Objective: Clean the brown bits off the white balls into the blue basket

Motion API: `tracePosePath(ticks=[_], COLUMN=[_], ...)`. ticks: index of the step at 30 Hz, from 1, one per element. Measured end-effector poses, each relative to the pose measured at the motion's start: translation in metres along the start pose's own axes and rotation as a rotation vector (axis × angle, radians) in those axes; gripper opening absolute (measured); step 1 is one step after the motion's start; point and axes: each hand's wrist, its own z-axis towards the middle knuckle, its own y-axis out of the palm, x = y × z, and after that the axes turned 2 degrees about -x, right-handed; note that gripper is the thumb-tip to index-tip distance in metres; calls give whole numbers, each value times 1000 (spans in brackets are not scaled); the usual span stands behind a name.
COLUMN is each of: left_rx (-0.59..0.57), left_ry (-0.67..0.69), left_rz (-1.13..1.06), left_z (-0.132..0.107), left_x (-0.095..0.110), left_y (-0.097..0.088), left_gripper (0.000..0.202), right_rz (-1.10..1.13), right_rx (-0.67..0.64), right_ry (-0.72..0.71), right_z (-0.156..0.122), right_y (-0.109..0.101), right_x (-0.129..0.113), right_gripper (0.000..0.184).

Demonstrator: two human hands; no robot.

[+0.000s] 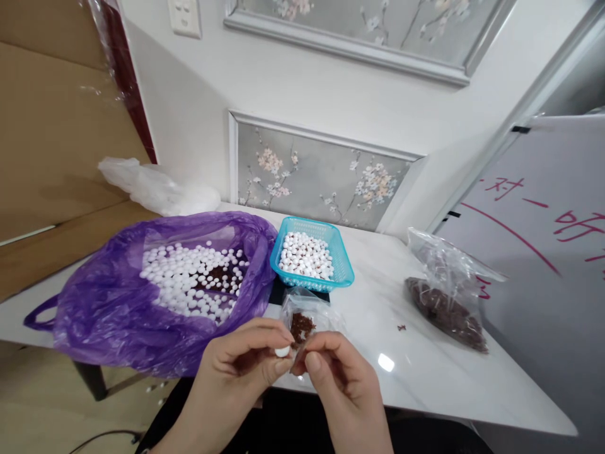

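Observation:
Between the thumb and fingertips of my left hand point(246, 359) is a small white ball point(282, 352). My right hand point(343, 378) is beside it, thumb and fingers pinched together; whatever they hold is too small to make out. Just beyond my fingers lies a clear plastic bag point(312, 306) with small reddish-brown pieces point(301, 326) in it. Behind that bag stands a turquoise basket point(343, 258) holding many white balls with brown bits showing among them point(306, 255). To the left, an open purple plastic bag point(108, 302) holds loose white balls point(179, 277) and some dark brown pieces.
On the right of the white table point(472, 391) rests a clear bag of brown pieces point(444, 312). One brown bit point(401, 328) lies on the tabletop. White plastic film point(161, 189) sits at the back left by cardboard point(57, 113). A whiteboard point(534, 302) stands at the right.

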Motion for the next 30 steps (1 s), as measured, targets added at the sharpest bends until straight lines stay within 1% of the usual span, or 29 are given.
tracePosePath(ticks=[5, 11, 12, 14, 16, 20, 23, 26, 30], left_rx=[-9, -47, -54, -76, -107, -135, -78, -37, -1], left_ry=[-18, -129, -150, -169, -152, -104, -125, -147, -74], left_rz=[27, -105, -138, -212, -259, -218, -185, -142, -105], left_z=[2, 0, 0, -1, 0, 0, 0, 0, 2], left_x=[-4, -5, -4, -4, -3, 1, 4, 5, 1], left_y=[-2, -1, 0, 0, 0, 1, 2, 5, 4], left_gripper=[7, 2, 3, 13, 20, 12, 8, 5, 5], right_rz=[9, 18, 17, 2, -28, -4, 46, 42, 12], right_rx=[-6, -5, -5, -6, -10, -22, -32, -39, -51], right_ry=[4, 9, 10, 9, 3, 10, 25, 29, 20], right_z=[-1, -2, -2, -2, -2, -3, -3, -3, -2], right_y=[0, -1, -2, -3, -4, -4, -3, -3, -3], right_x=[2, -1, -1, -1, 0, 2, 3, 2, -1], right_gripper=[17, 17, 17, 18, 19, 17, 17, 16, 17])
